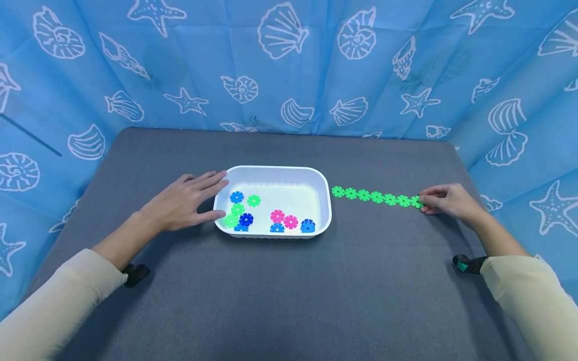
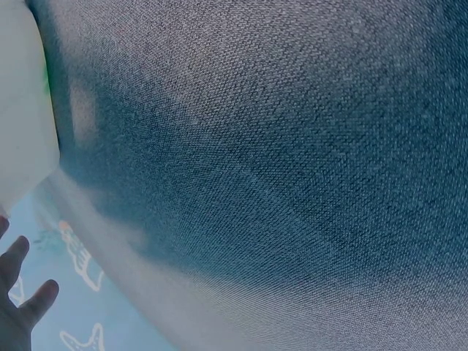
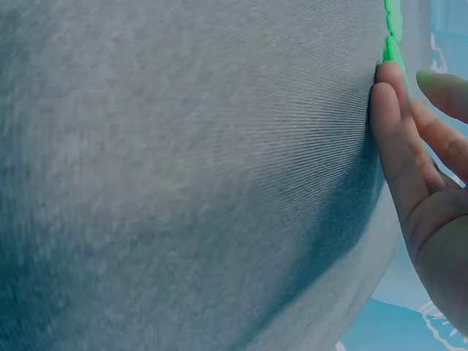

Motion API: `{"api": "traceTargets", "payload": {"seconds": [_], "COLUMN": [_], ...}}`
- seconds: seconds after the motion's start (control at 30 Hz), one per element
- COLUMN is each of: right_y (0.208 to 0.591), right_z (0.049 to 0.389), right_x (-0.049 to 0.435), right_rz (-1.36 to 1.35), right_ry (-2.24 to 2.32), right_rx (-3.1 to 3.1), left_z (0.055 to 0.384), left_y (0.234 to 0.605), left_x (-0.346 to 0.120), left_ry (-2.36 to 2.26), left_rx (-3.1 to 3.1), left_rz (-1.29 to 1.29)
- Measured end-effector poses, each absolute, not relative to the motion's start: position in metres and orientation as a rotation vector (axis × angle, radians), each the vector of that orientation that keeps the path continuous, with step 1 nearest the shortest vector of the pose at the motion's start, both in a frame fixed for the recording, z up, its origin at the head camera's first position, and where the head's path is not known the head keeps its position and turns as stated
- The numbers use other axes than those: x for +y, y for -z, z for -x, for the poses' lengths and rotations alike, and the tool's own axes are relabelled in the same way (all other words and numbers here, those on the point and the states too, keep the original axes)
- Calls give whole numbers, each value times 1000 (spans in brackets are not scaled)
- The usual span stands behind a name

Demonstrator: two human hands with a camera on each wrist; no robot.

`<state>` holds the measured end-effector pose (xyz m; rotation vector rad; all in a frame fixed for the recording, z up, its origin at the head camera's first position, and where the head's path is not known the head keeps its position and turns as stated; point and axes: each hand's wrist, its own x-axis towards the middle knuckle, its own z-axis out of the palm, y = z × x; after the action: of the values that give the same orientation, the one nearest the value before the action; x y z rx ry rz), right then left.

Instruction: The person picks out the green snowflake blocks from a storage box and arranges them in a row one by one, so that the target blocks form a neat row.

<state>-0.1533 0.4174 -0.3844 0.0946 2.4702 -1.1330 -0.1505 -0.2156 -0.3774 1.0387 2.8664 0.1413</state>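
Observation:
My left hand (image 1: pixel 182 200) has its fingers spread at the left end of a white tray (image 1: pixel 328 220), fingertips over or against its rim. In the left wrist view the fingers (image 2: pixel 13 263) are straight and hold nothing. My right hand (image 1: pixel 449 200) pinches the right end of a chain of green notched plastic discs (image 1: pixel 377 197) stretching in a line from near the tray's right side. The right wrist view shows the fingers (image 3: pixel 387 110) low beside the cloth, partly hiding the chain's end. Loose notched discs lie in the tray, among them pink discs (image 1: pixel 291 221) and a dark blue disc (image 1: pixel 246 219).
More green discs (image 1: pixel 254 200) and light blue discs (image 1: pixel 237 197) lie mostly toward the tray's left end. A grey cloth (image 1: pixel 289 291) covers the table. A blue curtain (image 1: pixel 311 65) printed with white shells hangs along the back and sides.

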Motion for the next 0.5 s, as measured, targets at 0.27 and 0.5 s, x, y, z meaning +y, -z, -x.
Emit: {"api": "traceTargets", "payload": {"seconds": [0.27, 0.5], "right_y": [378, 364], "right_z": [158, 170], "right_x": [411, 398], "right_rz": [-87, 1], "right_ry": [1100, 1006], "right_rx": [2531, 2612], "left_z": [151, 151], "left_y": [377, 378], "left_x": [-214, -216], "left_ry": [-134, -136], "left_rx": [2866, 2867], "left_rz": [-1034, -1034]}}
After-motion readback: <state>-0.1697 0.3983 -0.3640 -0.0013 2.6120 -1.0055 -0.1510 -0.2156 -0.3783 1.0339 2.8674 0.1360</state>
